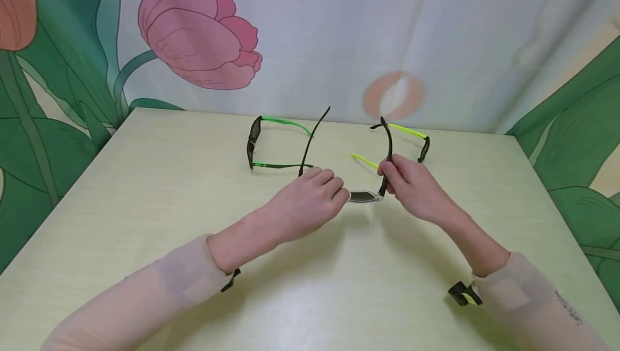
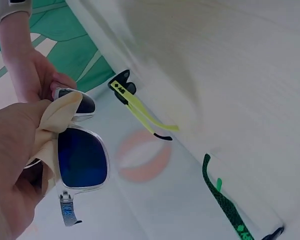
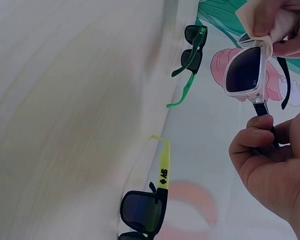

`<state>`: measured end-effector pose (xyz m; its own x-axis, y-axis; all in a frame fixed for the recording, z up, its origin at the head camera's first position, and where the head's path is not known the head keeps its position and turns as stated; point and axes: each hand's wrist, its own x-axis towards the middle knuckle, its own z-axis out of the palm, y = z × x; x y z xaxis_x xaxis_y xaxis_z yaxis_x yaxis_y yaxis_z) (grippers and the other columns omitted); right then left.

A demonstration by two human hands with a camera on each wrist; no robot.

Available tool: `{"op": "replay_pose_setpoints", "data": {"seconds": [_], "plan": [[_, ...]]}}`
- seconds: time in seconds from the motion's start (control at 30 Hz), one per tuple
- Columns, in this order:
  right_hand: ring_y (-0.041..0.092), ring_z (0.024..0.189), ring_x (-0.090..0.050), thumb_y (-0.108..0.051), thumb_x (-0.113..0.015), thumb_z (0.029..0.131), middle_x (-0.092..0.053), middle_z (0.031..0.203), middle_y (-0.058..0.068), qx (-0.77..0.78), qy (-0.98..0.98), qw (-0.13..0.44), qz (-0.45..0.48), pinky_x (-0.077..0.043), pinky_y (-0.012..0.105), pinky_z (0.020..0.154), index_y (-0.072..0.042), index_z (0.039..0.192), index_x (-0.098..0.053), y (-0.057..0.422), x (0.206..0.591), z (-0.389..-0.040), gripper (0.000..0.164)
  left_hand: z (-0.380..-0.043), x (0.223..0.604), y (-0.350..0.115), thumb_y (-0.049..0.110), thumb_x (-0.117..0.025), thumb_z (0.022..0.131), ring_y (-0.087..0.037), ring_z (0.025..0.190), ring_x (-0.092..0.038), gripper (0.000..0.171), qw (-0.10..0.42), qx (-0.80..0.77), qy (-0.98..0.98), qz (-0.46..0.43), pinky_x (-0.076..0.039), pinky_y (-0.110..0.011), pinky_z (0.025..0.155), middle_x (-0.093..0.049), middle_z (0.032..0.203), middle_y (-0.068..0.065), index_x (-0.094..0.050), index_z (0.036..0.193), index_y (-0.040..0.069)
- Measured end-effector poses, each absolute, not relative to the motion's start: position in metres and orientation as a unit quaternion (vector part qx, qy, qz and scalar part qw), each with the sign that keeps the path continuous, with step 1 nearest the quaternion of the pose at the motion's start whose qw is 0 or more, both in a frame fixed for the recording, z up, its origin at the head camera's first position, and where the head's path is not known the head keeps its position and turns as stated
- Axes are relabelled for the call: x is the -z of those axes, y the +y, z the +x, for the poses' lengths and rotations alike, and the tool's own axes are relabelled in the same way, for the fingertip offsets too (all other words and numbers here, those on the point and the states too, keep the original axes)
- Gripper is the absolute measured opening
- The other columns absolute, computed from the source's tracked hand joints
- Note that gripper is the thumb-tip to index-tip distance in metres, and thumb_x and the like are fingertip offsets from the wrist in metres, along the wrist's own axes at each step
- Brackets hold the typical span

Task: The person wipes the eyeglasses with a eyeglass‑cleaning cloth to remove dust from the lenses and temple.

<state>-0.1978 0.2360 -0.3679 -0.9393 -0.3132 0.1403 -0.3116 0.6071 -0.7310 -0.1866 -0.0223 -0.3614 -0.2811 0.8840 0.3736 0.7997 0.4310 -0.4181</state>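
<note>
A pair of clear-framed sunglasses (image 1: 364, 196) with dark lenses and black temple arms is held up above the table. My left hand (image 1: 310, 200) pinches a cream cloth (image 2: 64, 112) around the front of the frame, near the nose bridge. In the left wrist view, one blue-dark lens (image 2: 83, 158) shows beside the cloth, while the other is partly covered. My right hand (image 1: 418, 189) grips one temple arm near its hinge, as the right wrist view also shows. Both temple arms are unfolded and point away from me.
Toward the back of the pale table (image 1: 145, 189) lie green-armed sunglasses (image 1: 254, 138) on the left and yellow-armed sunglasses (image 1: 409, 131) on the right, both unfolded. A curtain printed with flowers (image 1: 194, 39) hangs behind the table's far edge.
</note>
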Motion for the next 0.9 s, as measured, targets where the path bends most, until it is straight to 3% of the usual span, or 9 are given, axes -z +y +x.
{"op": "replay_pose_setpoints", "data": {"seconds": [0.4, 0.63, 0.73, 0.9], "plan": [[0.02, 0.056, -0.044, -0.023, -0.046, 0.111, -0.058, 0.075, 0.015, 0.413, 0.898, 0.015, -0.153, -0.039, 0.031, 0.054, -0.005, 0.116, -0.069, 0.2335, 0.3728, -0.2018, 0.03, -0.1857, 0.3615, -0.0204, -0.005, -0.063, 0.087, -0.018, 0.068, -0.046, 0.013, 0.289, -0.071, -0.784, -0.545, -0.038, -0.027, 0.064, -0.052, 0.075, -0.002, -0.06, 0.083, 0.008], [0.017, 0.052, -0.039, -0.028, -0.052, 0.109, -0.058, 0.072, 0.011, 0.404, 0.899, 0.002, -0.168, -0.035, 0.03, 0.051, -0.009, 0.085, -0.063, 0.2338, 0.3717, -0.2027, 0.033, -0.1867, 0.3604, -0.0211, 0.006, -0.072, 0.086, -0.018, 0.074, -0.053, 0.008, 0.251, 0.002, -0.799, -0.546, -0.046, -0.026, 0.068, -0.061, 0.084, -0.002, -0.068, 0.093, 0.006], [0.017, 0.052, -0.039, -0.031, -0.051, 0.109, -0.058, 0.072, 0.012, 0.397, 0.902, -0.001, -0.169, -0.034, 0.03, 0.051, -0.011, 0.084, -0.062, 0.235, 0.3712, -0.2025, 0.034, -0.1877, 0.3605, -0.0217, 0.005, -0.074, 0.085, -0.018, 0.076, -0.056, 0.01, 0.239, 0.036, -0.8, -0.549, -0.048, -0.027, 0.069, -0.063, 0.086, -0.002, -0.068, 0.093, 0.005], [0.02, 0.055, -0.044, -0.033, -0.051, 0.109, -0.061, 0.075, 0.007, 0.381, 0.911, -0.012, -0.157, -0.039, 0.033, 0.055, -0.007, 0.115, -0.068, 0.2361, 0.3696, -0.1992, 0.031, -0.1901, 0.3621, -0.0226, 0.002, -0.075, 0.083, -0.018, 0.078, -0.059, 0.012, 0.233, 0.069, -0.8, -0.548, -0.051, -0.029, 0.074, -0.064, 0.086, -0.003, -0.067, 0.092, 0.004]]}}
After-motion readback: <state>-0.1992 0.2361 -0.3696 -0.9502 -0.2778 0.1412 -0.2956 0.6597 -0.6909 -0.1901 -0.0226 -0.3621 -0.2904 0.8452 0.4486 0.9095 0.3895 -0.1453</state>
